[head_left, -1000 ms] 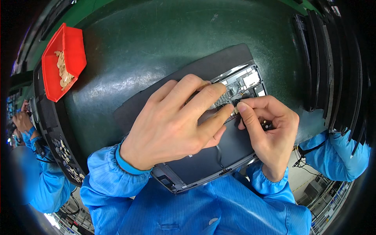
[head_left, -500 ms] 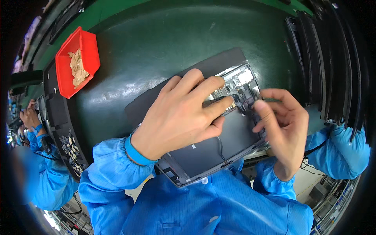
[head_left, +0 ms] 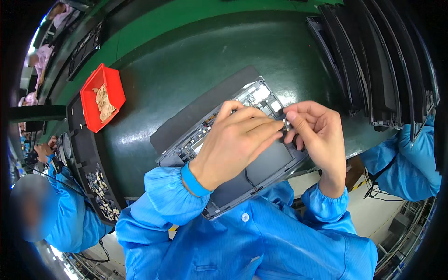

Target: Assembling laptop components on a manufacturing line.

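An opened laptop base (head_left: 273, 161) lies tilted at the table's near edge, its circuit board partly bared along the far side. A thin black cable (head_left: 248, 177) runs over its dark flat part. Above the board's right end, a small black-and-silver part (head_left: 286, 125) shows between my fingertips. My left hand (head_left: 235, 145), a blue band at its wrist, reaches across the laptop with fingers together, tips on this part. From the right, my right hand (head_left: 319, 133) pinches the same part between thumb and forefinger. My left hand hides the middle of the board.
A dark mat (head_left: 200, 109) lies under the laptop's far side. Left stands a red bin (head_left: 122, 88) with tan pieces, beside a black tray (head_left: 86, 144) holding many small parts. Several dark panels (head_left: 345, 60) stand in a row at right. A co-worker's blue sleeve (head_left: 70, 210) is at left.
My hands have come together over the right end of the laptop, where they were apart before. The small part now shows between their fingertips. The whole view has shifted somewhat.
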`<action>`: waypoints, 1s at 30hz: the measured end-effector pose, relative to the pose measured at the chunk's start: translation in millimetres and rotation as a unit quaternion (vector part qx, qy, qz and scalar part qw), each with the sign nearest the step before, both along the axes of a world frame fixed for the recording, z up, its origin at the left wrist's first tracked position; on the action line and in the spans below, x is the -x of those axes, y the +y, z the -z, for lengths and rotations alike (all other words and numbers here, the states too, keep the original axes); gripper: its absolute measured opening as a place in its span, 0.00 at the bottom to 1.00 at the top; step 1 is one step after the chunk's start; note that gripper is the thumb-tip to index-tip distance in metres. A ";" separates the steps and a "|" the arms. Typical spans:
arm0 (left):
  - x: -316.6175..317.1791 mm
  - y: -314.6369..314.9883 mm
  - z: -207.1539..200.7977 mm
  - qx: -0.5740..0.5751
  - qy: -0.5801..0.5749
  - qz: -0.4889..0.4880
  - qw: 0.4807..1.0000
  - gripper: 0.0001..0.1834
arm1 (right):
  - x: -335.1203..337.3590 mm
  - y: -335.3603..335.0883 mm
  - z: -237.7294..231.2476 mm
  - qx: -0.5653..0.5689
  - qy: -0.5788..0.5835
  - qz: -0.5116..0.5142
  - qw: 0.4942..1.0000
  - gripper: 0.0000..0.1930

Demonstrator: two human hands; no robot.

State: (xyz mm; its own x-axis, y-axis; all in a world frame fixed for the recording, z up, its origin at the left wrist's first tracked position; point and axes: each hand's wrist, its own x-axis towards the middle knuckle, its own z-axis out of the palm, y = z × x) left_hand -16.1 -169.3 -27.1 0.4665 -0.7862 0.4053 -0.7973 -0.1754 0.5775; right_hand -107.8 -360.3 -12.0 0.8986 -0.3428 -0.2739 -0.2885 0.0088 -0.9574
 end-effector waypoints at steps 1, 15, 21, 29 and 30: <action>-0.3 -1.2 -0.1 -0.003 -0.001 0.001 1.000 0.13 | -0.1 -3.2 0.0 -0.012 0.000 -0.004 1.000 0.13; -0.6 -5.2 -8.5 -0.052 -0.092 0.028 0.994 0.15 | 13.2 -22.7 26.5 0.024 -0.005 0.086 0.996 0.14; 0.2 -9.3 -6.9 -0.055 -0.069 0.022 0.996 0.15 | 14.1 -21.9 30.5 0.044 -0.006 0.075 0.996 0.15; 0.3 -14.5 -3.5 -0.034 -0.033 0.011 0.999 0.14 | 15.1 -16.6 29.9 0.063 0.006 0.037 0.997 0.14; 1.2 -15.2 -3.6 -0.030 -0.014 0.006 0.999 0.14 | 15.8 -16.0 31.0 0.078 -0.001 0.022 0.997 0.14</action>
